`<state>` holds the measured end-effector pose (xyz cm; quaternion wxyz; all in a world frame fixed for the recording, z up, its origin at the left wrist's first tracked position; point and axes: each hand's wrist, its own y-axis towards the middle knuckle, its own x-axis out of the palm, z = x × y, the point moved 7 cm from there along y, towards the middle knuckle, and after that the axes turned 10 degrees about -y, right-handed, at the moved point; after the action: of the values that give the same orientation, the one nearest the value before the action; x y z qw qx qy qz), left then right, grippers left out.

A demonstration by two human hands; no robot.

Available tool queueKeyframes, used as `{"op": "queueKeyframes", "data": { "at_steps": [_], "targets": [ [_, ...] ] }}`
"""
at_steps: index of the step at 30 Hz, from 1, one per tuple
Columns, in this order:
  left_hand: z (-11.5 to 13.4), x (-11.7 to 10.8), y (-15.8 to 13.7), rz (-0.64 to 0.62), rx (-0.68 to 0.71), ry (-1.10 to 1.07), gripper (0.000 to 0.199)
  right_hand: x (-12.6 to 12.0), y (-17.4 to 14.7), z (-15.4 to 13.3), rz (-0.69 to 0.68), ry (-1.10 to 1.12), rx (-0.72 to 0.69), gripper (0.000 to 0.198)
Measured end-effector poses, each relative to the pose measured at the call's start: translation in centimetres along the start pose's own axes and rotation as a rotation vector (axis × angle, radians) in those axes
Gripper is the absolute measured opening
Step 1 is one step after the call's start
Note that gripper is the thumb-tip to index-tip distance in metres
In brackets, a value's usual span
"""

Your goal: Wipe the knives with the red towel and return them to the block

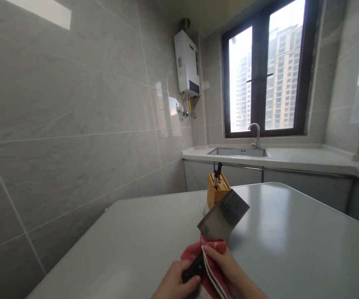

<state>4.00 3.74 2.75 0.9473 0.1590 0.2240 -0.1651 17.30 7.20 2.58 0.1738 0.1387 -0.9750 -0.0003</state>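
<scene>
1. Left hand: fingers curled closed around the black, riveted handle of a broad, rectangular grey-metal cleaver.
2. Right hand: closed on a folded red cloth with a pale edge, thumb on top of the fold. Cloth lies around the handle's upper part and against the near end of the blade; fingers beneath it hidden.
3. Cleaver position: held over the near middle of the surface, tilted, blade pointing away from the person and to the right. Broad face visible, darker toward the far end.
4. Pale wooden knife block: upright on the surface, just beyond the blade. Blade overlaps its lower right part in view; whether they touch cannot be told. Black handles protrude from its top, alongside dark slots.
5. Glossy, pale grey surface: extends to both sides of the hands; light reflections on the right.
6. Beyond: white countertop over grey cabinet fronts, with inset metal sink and curved silver-coloured faucet.
7. Background: dark-framed window, tall buildings outside; white box-shaped water heater on the grey tiled wall, pipes below it.
</scene>
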Motion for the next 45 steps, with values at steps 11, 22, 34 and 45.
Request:
{"op": "queueKeyframes", "data": {
  "at_steps": [11, 22, 34, 45],
  "targets": [
    [0.6, 0.6, 0.5, -0.015, 0.076, -0.053, 0.046, 0.5, 0.0, 0.1, -0.120, -0.049, 0.015, 0.031],
    [-0.7, 0.4, 0.3, 0.029, 0.047, -0.105, 0.043, -0.5, 0.7, 1.9, -0.114, -0.154, 0.010, 0.041],
    [0.3, 0.5, 0.6, 0.026, 0.150, -0.136, 0.044, 1.6, 0.0, 1.4, -0.269, -0.207, -0.021, 0.040],
    [-0.8, 0.4, 0.7, 0.026, 0.116, -0.106, 0.045, 0.7, 0.5, 2.0, -0.195, -0.299, -0.045, 0.042]
  ]
}}
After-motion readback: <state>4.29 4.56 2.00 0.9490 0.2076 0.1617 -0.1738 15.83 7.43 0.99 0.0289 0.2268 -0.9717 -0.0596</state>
